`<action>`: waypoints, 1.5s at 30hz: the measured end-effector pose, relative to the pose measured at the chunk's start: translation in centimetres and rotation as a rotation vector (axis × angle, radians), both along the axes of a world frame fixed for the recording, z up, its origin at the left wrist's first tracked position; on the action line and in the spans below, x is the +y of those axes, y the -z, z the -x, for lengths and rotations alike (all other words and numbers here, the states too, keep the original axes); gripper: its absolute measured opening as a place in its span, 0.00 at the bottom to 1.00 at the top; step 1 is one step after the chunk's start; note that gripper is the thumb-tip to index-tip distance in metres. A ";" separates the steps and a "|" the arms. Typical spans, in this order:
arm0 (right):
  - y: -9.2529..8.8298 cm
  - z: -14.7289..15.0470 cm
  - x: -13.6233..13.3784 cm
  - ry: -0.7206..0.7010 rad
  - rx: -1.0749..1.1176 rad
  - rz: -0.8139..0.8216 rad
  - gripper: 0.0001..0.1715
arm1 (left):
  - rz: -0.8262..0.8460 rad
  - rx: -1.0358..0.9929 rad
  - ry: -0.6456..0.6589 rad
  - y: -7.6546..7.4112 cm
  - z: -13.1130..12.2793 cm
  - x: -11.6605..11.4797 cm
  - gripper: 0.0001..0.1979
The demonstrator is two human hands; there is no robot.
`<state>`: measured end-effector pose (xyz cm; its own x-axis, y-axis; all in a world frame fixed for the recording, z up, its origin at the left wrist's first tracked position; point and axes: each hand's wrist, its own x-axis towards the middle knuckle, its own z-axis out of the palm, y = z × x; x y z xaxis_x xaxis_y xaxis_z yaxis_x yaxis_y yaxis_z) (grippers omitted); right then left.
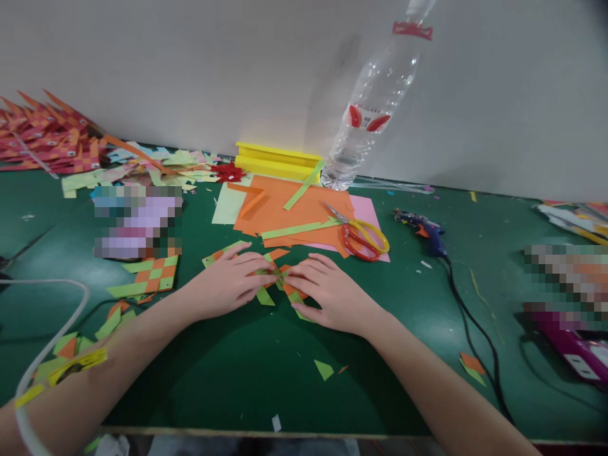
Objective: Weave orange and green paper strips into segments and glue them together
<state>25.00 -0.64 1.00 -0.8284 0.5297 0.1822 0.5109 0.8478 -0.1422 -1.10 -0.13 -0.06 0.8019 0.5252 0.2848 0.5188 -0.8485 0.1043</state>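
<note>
Both hands meet over the green tabletop around a small piece of woven orange and green paper strips [266,295]. My left hand [232,285] pinches it from the left, fingertips together near the middle. From the other side my right hand [327,294] grips it, its fingertips almost touching those of the left. Fingers cover much of the weave, and loose strip ends stick out above and below. Just beyond lie orange paper sheets [299,202] with green strips on top. Scissors [363,237] with red and yellow handles rest at their right edge.
A clear plastic bottle [375,95] leans beside a yellow folded piece [280,161]. A blue glue gun [425,231] with a black cord lies right. A woven checkered piece [156,273] and paper scraps [71,351] sit left. Red-orange woven pieces [47,139] pile up far left.
</note>
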 end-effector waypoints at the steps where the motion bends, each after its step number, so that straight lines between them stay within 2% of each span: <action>1: 0.0 0.0 0.0 0.006 -0.002 -0.001 0.21 | 0.001 0.006 -0.002 0.0 0.0 0.0 0.15; 13: -0.2 0.0 -0.2 0.013 -0.019 0.002 0.22 | 0.025 -0.002 -0.051 0.1 -0.1 -0.1 0.15; 33: -0.4 0.2 -0.2 0.018 -0.011 0.015 0.20 | 0.028 0.025 -0.027 0.2 -0.1 0.0 0.16; 38: -0.5 0.2 0.0 0.004 -0.037 0.007 0.14 | 0.033 0.023 -0.019 0.1 -0.1 0.0 0.16; 45: -0.6 0.2 -0.2 0.000 -0.029 -0.006 0.13 | 0.018 0.026 -0.020 0.1 -0.1 0.0 0.16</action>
